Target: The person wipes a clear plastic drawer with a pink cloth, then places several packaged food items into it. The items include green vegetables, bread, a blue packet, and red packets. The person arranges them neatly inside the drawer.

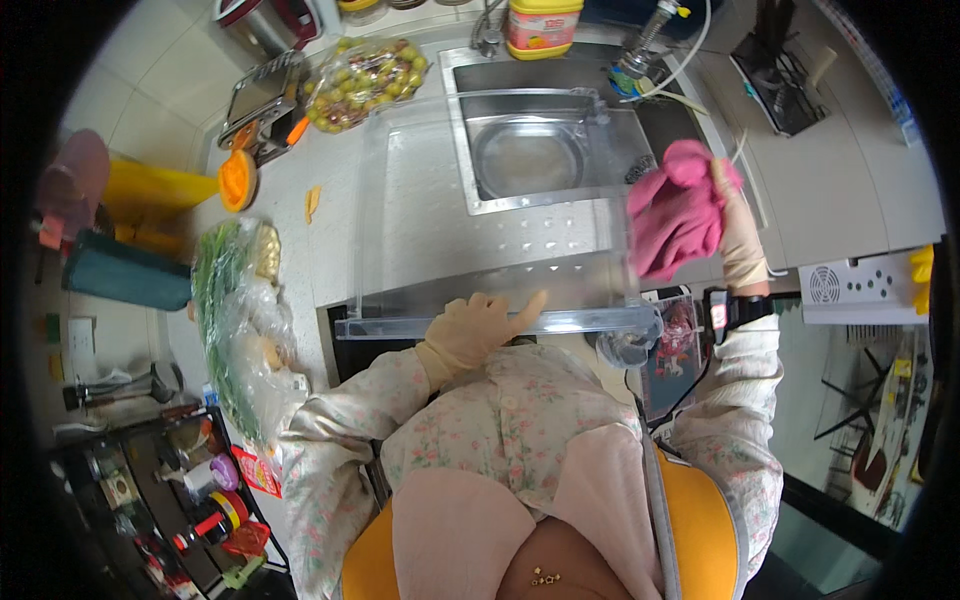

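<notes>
A large clear plastic drawer [400,327] lies across the counter's near edge and reaches over part of the sink. My left hand [468,335], in a pale thin glove, holds its near rim, with the fingers curled over and the thumb stretched to the right. At the drawer's right side, my right hand [738,228], gloved the same way, grips a bunched pink cloth [677,215]. The cloth hangs against or just beside the drawer's right wall; whether they touch I cannot tell. Water drops show on the drawer's right part.
Behind the drawer is a steel sink [462,140] with a basin [530,160]. Bagged grapes [370,85], a cut orange squash [237,180] and bagged green onions [225,300] lie left. A yellow jug [543,28] stands behind, a knife rack [780,85] far right.
</notes>
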